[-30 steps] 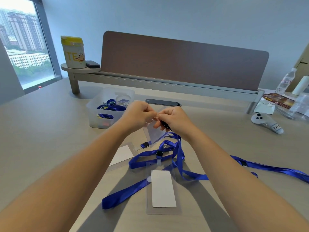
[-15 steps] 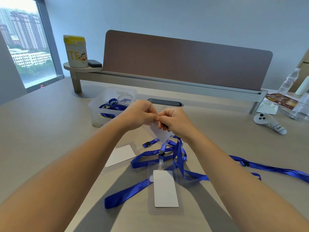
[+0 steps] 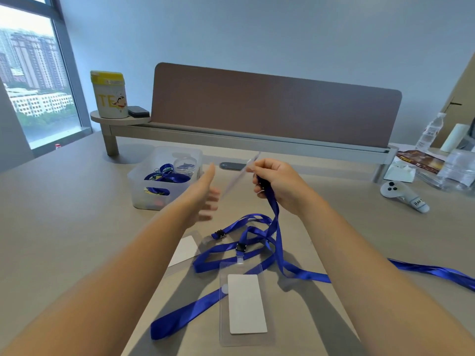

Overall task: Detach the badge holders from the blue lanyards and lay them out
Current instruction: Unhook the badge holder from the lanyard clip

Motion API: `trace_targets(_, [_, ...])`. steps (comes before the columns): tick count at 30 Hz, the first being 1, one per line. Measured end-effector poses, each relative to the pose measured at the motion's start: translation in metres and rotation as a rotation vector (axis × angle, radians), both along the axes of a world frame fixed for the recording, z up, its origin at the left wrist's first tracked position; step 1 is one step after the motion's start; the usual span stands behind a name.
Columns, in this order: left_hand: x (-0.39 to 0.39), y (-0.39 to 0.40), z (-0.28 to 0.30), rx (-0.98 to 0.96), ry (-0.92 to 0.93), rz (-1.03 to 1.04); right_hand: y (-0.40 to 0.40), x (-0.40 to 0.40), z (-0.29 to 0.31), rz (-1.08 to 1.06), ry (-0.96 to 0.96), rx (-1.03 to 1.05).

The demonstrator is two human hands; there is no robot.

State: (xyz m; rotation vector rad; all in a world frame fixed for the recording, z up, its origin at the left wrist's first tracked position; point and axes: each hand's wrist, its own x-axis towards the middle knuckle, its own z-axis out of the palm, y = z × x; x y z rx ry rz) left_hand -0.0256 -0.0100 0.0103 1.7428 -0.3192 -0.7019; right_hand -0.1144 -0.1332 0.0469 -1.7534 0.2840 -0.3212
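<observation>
My right hand (image 3: 281, 185) is raised over the desk, closed on the black clip end of a blue lanyard (image 3: 276, 219) that hangs down to a tangle of blue lanyards (image 3: 257, 228) on the desk. Its fingertips also pinch a clear badge holder (image 3: 240, 174), seen almost edge-on and blurred. My left hand (image 3: 207, 195) is just left of that holder, fingers apart, holding nothing. A second badge holder (image 3: 245, 304) with a white card lies flat nearer me, clipped to a lanyard. A third badge holder (image 3: 185, 249) lies partly under my left forearm.
A clear plastic bin (image 3: 154, 199) with more blue lanyards stands at the left. Another blue lanyard (image 3: 437, 271) trails off to the right. A white controller (image 3: 401, 195), a water bottle (image 3: 431, 131) and papers sit at the far right. A yellow-lidded canister (image 3: 110, 96) stands on the divider shelf.
My hands, which were pinched together on the holder and clip, have come apart. The left hand let go and opened; the right hand lifted with the clip and holder.
</observation>
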Motion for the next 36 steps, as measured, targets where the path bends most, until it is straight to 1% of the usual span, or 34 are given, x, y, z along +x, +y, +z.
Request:
trace_targets(2, [-0.005, 0.004, -0.008, 0.200, 0.136, -0.085, -0.006, -0.003, 0.000, -0.024, -0.011, 0.022])
trace_targets(3, [-0.008, 0.004, -0.010, 0.242, 0.216, -0.146, -0.008, -0.005, 0.000, -0.025, -0.018, 0.032])
trace_targets(4, [-0.011, 0.001, -0.013, 0.227, 0.297, -0.192, -0.009, -0.007, 0.000, -0.018, -0.021, 0.040])
trace_targets(6, [-0.017, -0.008, -0.014, 0.055, 0.433, -0.200, -0.011, -0.012, 0.000, 0.015, -0.009, 0.032])
trace_targets(9, [-0.025, -0.023, -0.006, -0.313, 0.546, 0.005, -0.018, -0.021, -0.003, 0.062, 0.043, -0.035])
trace_targets(11, [-0.026, -0.032, 0.001, -0.469, 0.527, 0.131, -0.024, -0.026, -0.004, 0.052, 0.100, -0.124])
trace_targets(12, [-0.027, -0.035, 0.006, -0.502, 0.481, 0.157, -0.027, -0.027, -0.005, 0.024, 0.143, -0.177])
trace_targets(16, [-0.033, -0.049, 0.038, -0.464, 0.171, 0.173, -0.038, -0.031, -0.016, -0.107, 0.310, -0.311])
trace_targets(17, [-0.035, -0.053, 0.046, -0.460, 0.119, 0.187, -0.040, -0.032, -0.018, -0.168, 0.299, -0.344])
trace_targets(19, [-0.034, -0.058, 0.060, -0.471, 0.061, 0.214, -0.040, -0.034, -0.019, -0.344, 0.153, -0.347])
trace_targets(20, [-0.033, -0.060, 0.065, -0.478, 0.042, 0.224, -0.040, -0.035, -0.019, -0.423, 0.078, -0.289])
trace_targets(21, [-0.033, -0.061, 0.070, -0.485, 0.034, 0.225, -0.037, -0.036, -0.018, -0.451, 0.033, -0.173])
trace_targets(22, [-0.034, -0.062, 0.075, -0.493, 0.038, 0.224, -0.034, -0.035, -0.019, -0.427, 0.020, -0.025])
trace_targets(25, [-0.042, -0.064, 0.083, -0.539, 0.090, 0.200, -0.019, -0.031, -0.023, -0.216, 0.078, 0.511])
trace_targets(27, [-0.046, -0.063, 0.084, -0.576, 0.132, 0.179, -0.017, -0.025, -0.029, -0.131, 0.009, 0.779])
trace_targets(29, [-0.046, -0.059, 0.082, -0.590, 0.171, 0.168, -0.018, -0.019, -0.030, -0.109, -0.110, 0.941])
trace_targets(31, [-0.043, -0.055, 0.079, -0.611, 0.205, 0.154, -0.022, -0.013, -0.028, -0.138, -0.220, 1.056])
trace_targets(33, [-0.037, -0.051, 0.074, -0.598, 0.213, 0.181, -0.029, -0.008, -0.024, -0.230, -0.340, 1.154])
trace_targets(36, [-0.021, -0.047, 0.063, -0.528, 0.167, 0.288, -0.043, -0.004, -0.016, -0.418, -0.482, 1.202])
